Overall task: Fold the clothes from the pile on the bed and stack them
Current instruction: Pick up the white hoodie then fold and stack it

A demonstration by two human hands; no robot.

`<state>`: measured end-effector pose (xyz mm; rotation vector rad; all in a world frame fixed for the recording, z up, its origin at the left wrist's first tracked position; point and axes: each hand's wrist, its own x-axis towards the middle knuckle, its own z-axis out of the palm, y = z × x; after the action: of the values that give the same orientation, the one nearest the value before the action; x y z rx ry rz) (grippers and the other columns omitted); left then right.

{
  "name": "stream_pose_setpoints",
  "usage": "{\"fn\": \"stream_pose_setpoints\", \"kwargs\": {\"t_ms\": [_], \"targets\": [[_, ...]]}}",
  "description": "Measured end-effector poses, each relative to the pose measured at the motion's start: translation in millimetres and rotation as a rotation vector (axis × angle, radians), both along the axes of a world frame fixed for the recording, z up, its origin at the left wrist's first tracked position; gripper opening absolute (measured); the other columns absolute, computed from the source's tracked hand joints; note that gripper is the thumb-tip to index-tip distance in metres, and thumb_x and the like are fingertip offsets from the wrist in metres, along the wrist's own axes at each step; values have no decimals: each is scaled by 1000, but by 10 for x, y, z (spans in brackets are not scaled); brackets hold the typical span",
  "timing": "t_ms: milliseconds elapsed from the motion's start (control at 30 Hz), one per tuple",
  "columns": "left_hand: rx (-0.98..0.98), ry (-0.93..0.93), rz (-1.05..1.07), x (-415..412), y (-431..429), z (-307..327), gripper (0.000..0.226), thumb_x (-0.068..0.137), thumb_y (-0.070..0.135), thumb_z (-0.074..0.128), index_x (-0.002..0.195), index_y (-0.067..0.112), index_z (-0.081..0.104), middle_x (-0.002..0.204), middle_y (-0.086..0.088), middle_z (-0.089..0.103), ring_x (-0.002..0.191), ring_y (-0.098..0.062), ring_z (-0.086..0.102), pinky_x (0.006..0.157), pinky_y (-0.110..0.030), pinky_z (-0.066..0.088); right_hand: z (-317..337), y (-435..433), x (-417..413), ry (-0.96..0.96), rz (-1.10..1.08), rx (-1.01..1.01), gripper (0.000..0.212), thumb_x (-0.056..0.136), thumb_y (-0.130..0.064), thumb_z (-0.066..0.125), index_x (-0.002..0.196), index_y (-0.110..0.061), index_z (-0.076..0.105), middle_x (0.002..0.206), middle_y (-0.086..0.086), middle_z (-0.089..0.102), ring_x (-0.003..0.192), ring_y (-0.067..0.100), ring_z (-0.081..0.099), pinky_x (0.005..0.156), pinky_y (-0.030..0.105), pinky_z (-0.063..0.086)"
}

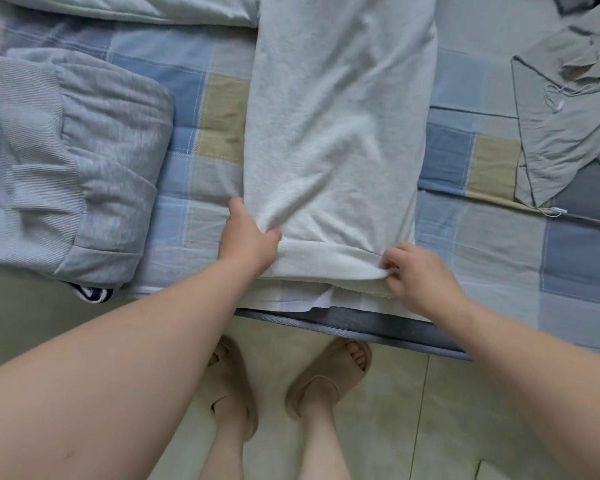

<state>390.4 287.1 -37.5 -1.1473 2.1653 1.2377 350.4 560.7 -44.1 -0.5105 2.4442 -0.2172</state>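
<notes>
Two hands at white garment (336, 133) hem: left hand (248, 237) grips it, right hand (419, 275) pinches; folded grey sweatshirt (83, 168) lies beside.

The bed (492, 244) in front of me is covered by a checked sheet of blue, grey and tan squares. Down its middle lies a pale garment (340, 126), stretched flat from the near edge towards the far side, its hem just at the near edge. At the left side sits a folded grey sweatshirt (83, 161), close to the near edge, with a bit of navy-and-white striped cloth (92, 294) showing beneath it. Towards the right side, well apart from the pale garment, a grey-green garment (568, 133) lies rumpled. A light quilt (118, 8) runs along the far side.
</notes>
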Motion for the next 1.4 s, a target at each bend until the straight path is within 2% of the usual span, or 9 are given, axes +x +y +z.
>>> {"fn": "stream_pose_setpoints", "kwargs": {"t_ms": [100, 167, 267, 500, 600, 800, 1000, 1200, 1400], "targets": [[92, 44, 107, -32, -8, 28, 76, 90, 40, 72, 146, 16, 27, 127, 1, 53, 115, -24, 54, 90, -33, 40, 117, -32, -114, 62, -85, -86, 31, 81, -41, 51, 99, -23, 69, 112, 0, 58, 110, 27, 51, 88, 40, 39], [104, 30, 167, -74, 1, 19, 79, 91, 56, 65, 146, 13, 28, 135, -3, 53, 120, -27, 53, 95, -35, 40, 126, -74, -174, 79, -403, -139, 47, 89, -48, 57, 128, -21, 57, 138, 4, 46, 129, 26, 41, 104, 45, 36], [38, -39, 145, -92, 21, -39, 62, 99, 54, 52, 140, 10, 38, 136, -9, 54, 122, -32, 52, 90, -35, 37, 58, -183, -286, -226, -916, -205, 88, 85, -57, 69, 152, -18, 27, 154, 7, 33, 134, 29, 42, 110, 45, 38], [-34, -27, 48, 56, -24, -134, 45, 101, 47, 52, 126, 10, 54, 115, -4, 58, 101, -27, 54, 83, -33, 36, -65, -195, -256, -429, -1169, -344, 34, 86, -38, 77, 109, -15, 65, 109, 7, 71, 101, 31, 66, 96, 48, 55], [-54, -69, 21, 297, 40, -72, 43, 101, 44, 54, 126, 9, 54, 125, -9, 62, 116, -33, 56, 85, -30, 35, 75, -81, -13, -413, -1126, -323, 20, 90, -34, 73, 97, -17, 65, 102, 4, 71, 100, 31, 67, 96, 49, 54], [-174, -231, -90, 719, 143, 132, 48, 98, 32, 61, 136, 11, 40, 136, -14, 51, 123, -39, 51, 91, -41, 40, 297, 32, 427, -461, -959, -90, 40, 92, -33, 69, 120, -7, 59, 123, 13, 65, 106, 31, 61, 91, 41, 52], [-581, 132, -564, 181, 104, 220, 68, 97, 41, 55, 154, 23, 23, 165, -6, 16, 151, -31, 13, 120, -49, 16, 342, -222, -69, 117, -495, 54, 75, 94, -45, 56, 156, -26, 19, 165, 5, 13, 151, 31, 13, 119, 53, 19], [-602, 237, -896, -712, 90, -388, 65, 102, 54, 34, 160, 36, 9, 169, 0, -8, 155, -25, -10, 124, -49, -4, -268, -716, -913, 252, -154, 22, 70, 100, -50, 38, 160, -36, 5, 168, -3, -11, 154, 29, -11, 119, 63, -2], [-603, 172, -969, -328, 240, -701, 66, 101, 57, 22, 160, 37, 0, 168, 1, -14, 155, -22, -14, 124, -50, -9, -640, -519, -380, 267, 41, 120, 66, 102, -54, 18, 161, -31, 0, 169, 3, -9, 155, 25, -11, 121, 58, -10]]}}
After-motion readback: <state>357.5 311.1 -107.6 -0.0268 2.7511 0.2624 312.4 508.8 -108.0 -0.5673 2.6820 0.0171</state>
